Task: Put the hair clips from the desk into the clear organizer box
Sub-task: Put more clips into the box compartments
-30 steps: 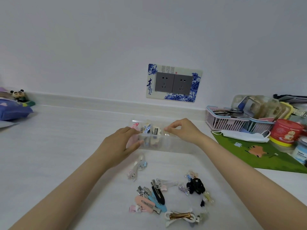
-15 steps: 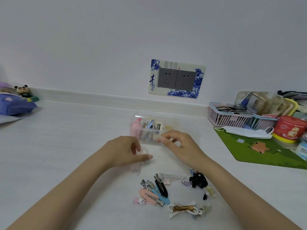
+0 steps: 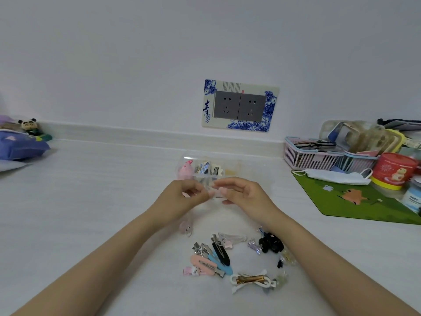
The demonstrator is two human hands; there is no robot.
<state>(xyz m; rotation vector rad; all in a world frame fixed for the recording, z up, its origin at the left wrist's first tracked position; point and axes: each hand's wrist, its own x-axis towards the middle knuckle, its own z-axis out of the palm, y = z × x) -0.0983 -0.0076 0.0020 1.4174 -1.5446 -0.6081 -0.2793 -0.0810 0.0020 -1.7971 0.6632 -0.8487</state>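
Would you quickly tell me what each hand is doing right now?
Left hand: pinched, apparently on a small clear clip.
Right hand: pinched at the same clip.

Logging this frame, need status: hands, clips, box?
Left hand and right hand together pinching a small clear clip, grip blurred. Clear organizer box behind, few clips inside. Pile of hair clips on desk. Nothing blocking.
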